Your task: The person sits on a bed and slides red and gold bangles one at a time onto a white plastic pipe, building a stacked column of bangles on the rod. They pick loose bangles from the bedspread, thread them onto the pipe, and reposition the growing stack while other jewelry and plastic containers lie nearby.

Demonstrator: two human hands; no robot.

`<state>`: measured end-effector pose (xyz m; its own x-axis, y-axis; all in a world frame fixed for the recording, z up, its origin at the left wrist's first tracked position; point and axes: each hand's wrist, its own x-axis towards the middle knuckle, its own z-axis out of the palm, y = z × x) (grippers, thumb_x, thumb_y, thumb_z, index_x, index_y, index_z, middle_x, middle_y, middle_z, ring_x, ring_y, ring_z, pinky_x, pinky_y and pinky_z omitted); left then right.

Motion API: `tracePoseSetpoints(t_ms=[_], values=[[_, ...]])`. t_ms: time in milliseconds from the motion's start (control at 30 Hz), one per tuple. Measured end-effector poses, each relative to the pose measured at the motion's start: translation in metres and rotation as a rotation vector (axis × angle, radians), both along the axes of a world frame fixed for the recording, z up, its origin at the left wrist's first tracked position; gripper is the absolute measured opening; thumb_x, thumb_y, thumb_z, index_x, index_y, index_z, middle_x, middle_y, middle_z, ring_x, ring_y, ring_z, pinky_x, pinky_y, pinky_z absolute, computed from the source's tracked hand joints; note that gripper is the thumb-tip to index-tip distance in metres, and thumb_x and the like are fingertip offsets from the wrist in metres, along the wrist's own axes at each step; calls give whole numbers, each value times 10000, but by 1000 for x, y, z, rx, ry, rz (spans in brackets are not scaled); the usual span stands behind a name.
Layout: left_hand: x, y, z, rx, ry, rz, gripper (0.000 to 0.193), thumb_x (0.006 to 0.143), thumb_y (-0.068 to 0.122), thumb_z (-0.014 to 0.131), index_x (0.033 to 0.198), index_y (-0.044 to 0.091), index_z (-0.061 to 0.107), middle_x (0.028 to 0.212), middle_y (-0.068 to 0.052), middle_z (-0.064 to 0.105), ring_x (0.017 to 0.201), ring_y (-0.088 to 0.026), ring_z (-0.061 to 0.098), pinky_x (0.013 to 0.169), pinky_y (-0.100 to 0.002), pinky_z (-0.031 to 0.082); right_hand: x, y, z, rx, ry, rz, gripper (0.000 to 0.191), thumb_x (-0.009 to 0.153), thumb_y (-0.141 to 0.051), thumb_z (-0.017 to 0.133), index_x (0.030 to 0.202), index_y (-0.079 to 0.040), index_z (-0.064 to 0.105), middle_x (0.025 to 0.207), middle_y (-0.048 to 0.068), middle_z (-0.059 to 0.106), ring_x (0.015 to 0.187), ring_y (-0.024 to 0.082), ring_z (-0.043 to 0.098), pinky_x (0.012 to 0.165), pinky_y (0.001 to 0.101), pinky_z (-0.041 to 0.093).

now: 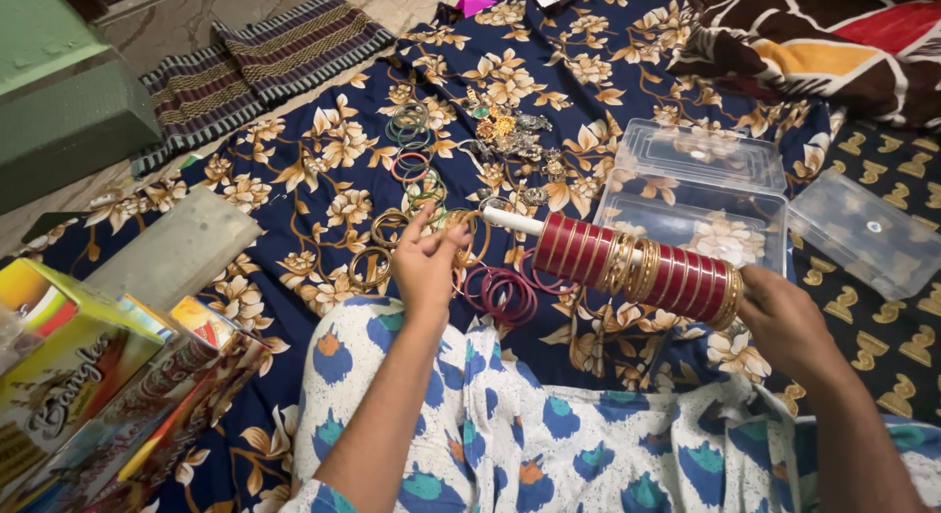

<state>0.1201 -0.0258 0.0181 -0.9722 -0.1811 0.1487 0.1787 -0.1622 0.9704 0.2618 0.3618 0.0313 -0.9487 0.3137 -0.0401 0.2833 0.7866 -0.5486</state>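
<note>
Bangle rod (637, 266) lies level, tip leftward | right hand (784, 322) grips end | left hand (426, 263) pinches gold bangle (469, 241)

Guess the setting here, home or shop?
Most likely a home, with someone sitting on a floor or bed: a navy floral bedsheet spread as the work surface, a brown patterned blanket bunched beside it, and a striped woven mat on the stone floor.

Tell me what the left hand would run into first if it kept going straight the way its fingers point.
The left hand points up and away over the floral cloth. First in line are probably the thin gold metal bangles just past its fingertips, then the green and pink bangles; depth is uncertain.
</note>
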Motion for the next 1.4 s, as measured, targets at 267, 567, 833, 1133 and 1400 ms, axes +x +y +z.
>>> tracePoseSetpoints(t_ms=[267, 567, 833, 1133, 1400], values=[[11, 6, 13, -270, 139, 38, 498, 922, 86, 753, 1399, 44, 618, 1014, -124, 809, 824, -77, 730, 686, -205, 566, -4, -8, -4, -9, -16, 41, 178, 1002, -176, 550, 1026, -23, 639, 990, 143, 654, 899, 271, 668, 826, 440, 540], [35, 20, 33, -825, 633, 16, 427, 964, 261, 682, 1345, 68, 667, 1212, -162, 702, 1167, -328, 610, 1027, -453, 430, -7, -11, -6, -7, -41, 45, 150, 1003, -135, 522, 996, -23, 620, 960, 130, 618, 862, 261, 640, 791, 442, 531], [30, 14, 33, -1028, 792, -31, 392, 987, 102, 549, 1373, 78, 608, 1061, -73, 728, 1164, -286, 626, 1066, -464, 413, -6, -13, 0, 14, -34, 70, 140, 984, -139, 549, 956, -19, 616, 955, 129, 623, 867, 256, 647, 792, 445, 532], [27, 11, 35, -944, 744, 63, 363, 916, 205, 664, 1249, 71, 606, 1116, -137, 660, 1173, -321, 555, 1042, -464, 396, -7, -14, 4, -68, -40, 34, 170, 998, -166, 556, 1030, -30, 654, 1009, 136, 646, 895, 257, 662, 802, 434, 545], [30, 15, 20, -805, 304, 3, 386, 940, 416, 725, 843, 42, 723, 877, -59, 683, 1004, -258, 574, 939, -391, 450, -8, -13, 5, -78, -80, 8, 214, 1027, -161, 511, 1095, -12, 649, 1078, 158, 637, 932, 277, 663, 835, 434, 571]])
